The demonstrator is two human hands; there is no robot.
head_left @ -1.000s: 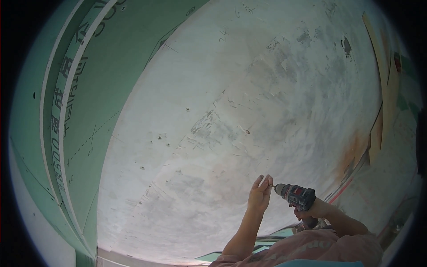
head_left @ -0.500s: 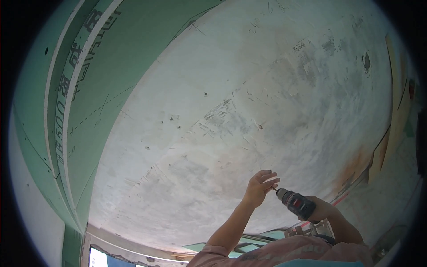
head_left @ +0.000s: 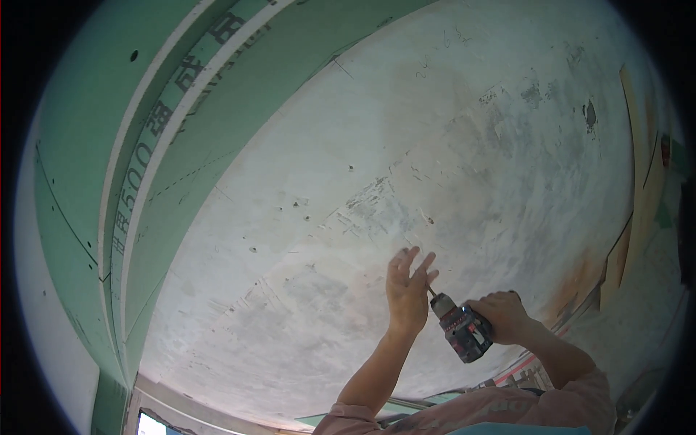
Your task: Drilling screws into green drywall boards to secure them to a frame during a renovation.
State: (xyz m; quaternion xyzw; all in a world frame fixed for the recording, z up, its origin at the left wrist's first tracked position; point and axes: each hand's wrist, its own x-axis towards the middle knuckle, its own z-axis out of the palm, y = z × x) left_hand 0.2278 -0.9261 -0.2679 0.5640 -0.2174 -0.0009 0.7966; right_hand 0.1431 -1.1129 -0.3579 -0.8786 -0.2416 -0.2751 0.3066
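Fingers (head_left: 424, 266) of my left hand (head_left: 407, 297) stood raised and partly spread, the gaps between them plain to see, with the tips pointing up the view. Beside them was the slim bit (head_left: 433, 291) of the drill (head_left: 465, 335), its point end close by my thumb side; whether I had the bit, or something small at its tip, pinched there I could not tell, since those fingers covered the spot. My right hand (head_left: 500, 317) was curled around the drill at its grip, the knuckles toward the view and the grip itself mostly hidden under my palm. The dark tool, with reddish marks on its body and a grey chuck (head_left: 441, 306), slanted between my two hands, nose up and to the left, the back end lower and a little to the right.

Behind it all spread a broad pale surface (head_left: 283, 239), mottled grey and scuffed, with a few small dark holes (head_left: 296, 204) left of centre, a larger dark gouge (head_left: 591, 116) at upper right and a rusty-brown stain (head_left: 580, 272) farther down that side. Green board (head_left: 80, 145) with dark lettering filled the upper left, stepped and edged by two pale bands (head_left: 210, 71). Yellowish strips of wood (head_left: 629, 167) stood along the right edge. Low down came my bare forearms (head_left: 373, 373) out of pinkish sleeves (head_left: 591, 399), and a light blue patch (head_left: 522, 430) showed at the bottom rim.
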